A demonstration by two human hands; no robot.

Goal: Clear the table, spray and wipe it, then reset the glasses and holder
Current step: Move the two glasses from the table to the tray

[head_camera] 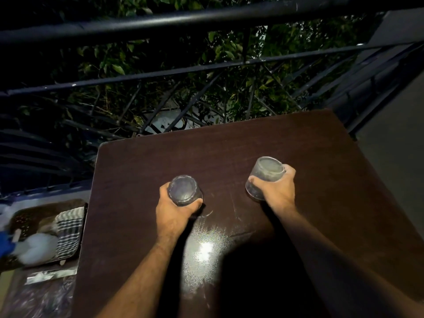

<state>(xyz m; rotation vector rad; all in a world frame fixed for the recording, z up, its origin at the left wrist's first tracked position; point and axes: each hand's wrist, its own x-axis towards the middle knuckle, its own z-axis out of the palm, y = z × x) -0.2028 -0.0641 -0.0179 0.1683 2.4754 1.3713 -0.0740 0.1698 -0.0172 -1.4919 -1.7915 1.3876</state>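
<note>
The scene is dark, lit by one harsh light from near the camera that falls off quickly toward the edges. A bright white glare patch with grainy speckle sits on the glossy dark surface (pixel 321 180), and beside it lies a large black shadow. Both forearms are strongly lit and cast dark shadows beside them. The railing (pixel 206 17) bows with wide-angle distortion, and the leaves (pixel 220 53) behind it are dim and noisy. At the lower left the tray (pixel 46 210) and checked cloth (pixel 68 230) are smeared and out of focus
</note>
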